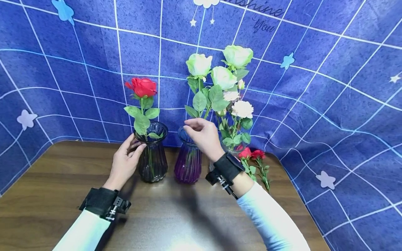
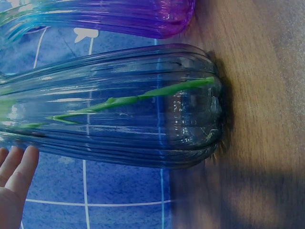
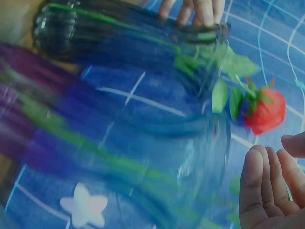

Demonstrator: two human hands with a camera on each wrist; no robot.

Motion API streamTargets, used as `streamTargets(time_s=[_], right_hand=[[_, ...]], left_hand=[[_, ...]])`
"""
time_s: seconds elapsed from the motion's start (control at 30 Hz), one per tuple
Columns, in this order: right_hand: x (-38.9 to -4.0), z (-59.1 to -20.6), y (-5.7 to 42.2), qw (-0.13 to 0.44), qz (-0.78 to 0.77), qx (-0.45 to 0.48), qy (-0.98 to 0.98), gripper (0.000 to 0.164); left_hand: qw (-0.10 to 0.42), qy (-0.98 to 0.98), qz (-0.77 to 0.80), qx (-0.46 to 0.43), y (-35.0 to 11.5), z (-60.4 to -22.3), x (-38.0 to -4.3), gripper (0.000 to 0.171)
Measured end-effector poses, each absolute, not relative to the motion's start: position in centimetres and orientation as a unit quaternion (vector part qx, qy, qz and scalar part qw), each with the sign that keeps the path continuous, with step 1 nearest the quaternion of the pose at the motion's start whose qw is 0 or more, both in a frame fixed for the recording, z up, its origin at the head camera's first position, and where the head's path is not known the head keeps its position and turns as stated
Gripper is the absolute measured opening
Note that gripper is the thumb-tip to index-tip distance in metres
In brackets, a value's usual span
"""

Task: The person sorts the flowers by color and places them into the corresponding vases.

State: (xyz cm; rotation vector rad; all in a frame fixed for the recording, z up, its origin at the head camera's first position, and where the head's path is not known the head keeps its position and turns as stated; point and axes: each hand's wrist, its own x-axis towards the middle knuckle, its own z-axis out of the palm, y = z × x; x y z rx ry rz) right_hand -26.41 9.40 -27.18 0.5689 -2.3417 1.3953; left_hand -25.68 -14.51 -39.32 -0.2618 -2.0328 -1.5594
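At a ribbed dark glass vase (image 1: 153, 162), my left hand (image 1: 124, 161) holds the neck just under the rim, thumb in front and fingers at the side. One red rose (image 1: 142, 88) stands in that vase, its green stem (image 2: 138, 98) slanting inside. My right hand (image 1: 205, 136) is over the mouth of a blue-to-purple glass vase (image 1: 187, 167), its fingers loosely bent with nothing between them. In the right wrist view its fingers (image 3: 268, 179) are beside the vase's rim. Greenish-white roses (image 1: 223, 77) rise behind this hand, and green stems show in the purple vase.
Behind the right wrist, pale pink flowers (image 1: 242, 109) stand in a clear glass vase, partly hidden. Red flowers (image 1: 258, 154) lie on the wooden table (image 1: 157, 212) at the right. A blue gridded cloth (image 1: 94, 69) with stars hangs right behind the vases.
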Motion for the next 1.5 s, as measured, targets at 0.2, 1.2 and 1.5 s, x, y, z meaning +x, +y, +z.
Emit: streamTargets(time_s=[0.2,1.2,1.5], right_hand=[[-26.0,-26.9,13.0,0.175,0.532,0.155,-0.814,0.021],[-20.9,-38.2,33.8,0.186,0.495,-0.138,-0.837,0.027],[-19.7,-41.5,36.3,0.157,0.493,-0.173,-0.838,0.031]], left_hand=[[0.273,-0.766,-0.574,-0.099,-14.2,-37.8,-24.7,0.051],[0.276,-0.766,-0.572,-0.098,-14.6,-39.3,-25.9,0.052],[0.278,-0.765,-0.574,-0.093,-14.5,-39.3,-25.9,0.052]])
